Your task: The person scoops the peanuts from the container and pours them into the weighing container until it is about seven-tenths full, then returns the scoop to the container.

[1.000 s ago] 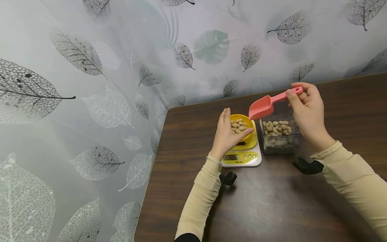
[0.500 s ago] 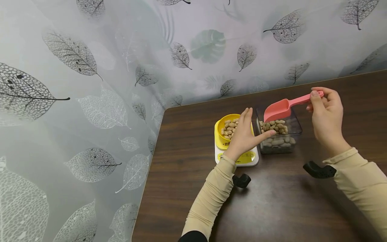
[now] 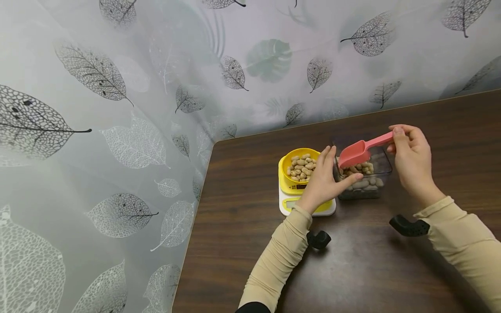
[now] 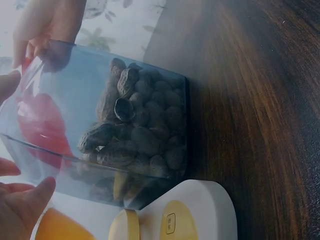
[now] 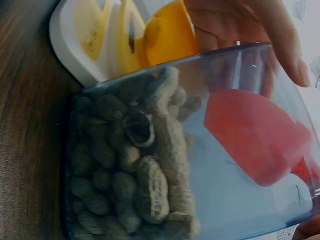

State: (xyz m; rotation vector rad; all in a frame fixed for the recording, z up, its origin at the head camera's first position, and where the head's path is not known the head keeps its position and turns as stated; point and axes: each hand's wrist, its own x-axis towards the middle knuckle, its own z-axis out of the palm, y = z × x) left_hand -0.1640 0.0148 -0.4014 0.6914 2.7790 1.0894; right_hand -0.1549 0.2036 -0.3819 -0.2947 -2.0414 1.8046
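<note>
A red-pink scoop [image 3: 354,154] is held by its handle between the thumb and curled fingers of my right hand [image 3: 414,163]. Its blade dips inside the clear plastic box [image 3: 385,169], above the peanuts [image 5: 152,190], as both wrist views show through the wall. At the box's left side is my left hand [image 3: 322,180], fingers extended and thumb spread across the near corner; whether it touches the rim I cannot tell. To its left, a yellow bowl [image 3: 285,161] of peanuts stands on a yellow-and-white kitchen scale [image 3: 284,198]. My left hand and wrist cover part of the scale's front.
Everything stands on a dark wood-grain table [image 3: 235,195]. Leaf-patterned covering [image 3: 270,104] rises along the table's back and left edges. The box stands close beside the scale's right side.
From over the bowl, the scoop in my right hand has moved right and down into the box. My left hand has shifted from the bowl's side to the box's left side.
</note>
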